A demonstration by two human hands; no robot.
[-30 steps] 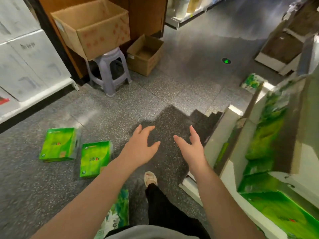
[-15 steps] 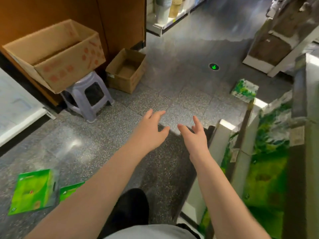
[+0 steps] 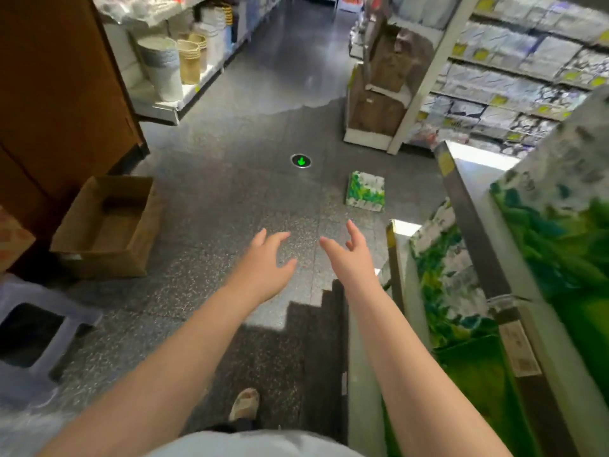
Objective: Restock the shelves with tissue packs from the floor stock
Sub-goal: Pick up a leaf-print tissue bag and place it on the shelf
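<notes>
We hold our left hand and right hand out empty, fingers spread, toward the tissue pack on the floor.

Tissue pack on floor, left of shelves.

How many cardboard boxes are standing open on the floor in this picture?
1. The open cardboard box stands on the floor at the left, beside the brown wall. The corner of another box shows at the left edge, above the stool; more may be hidden.
</notes>
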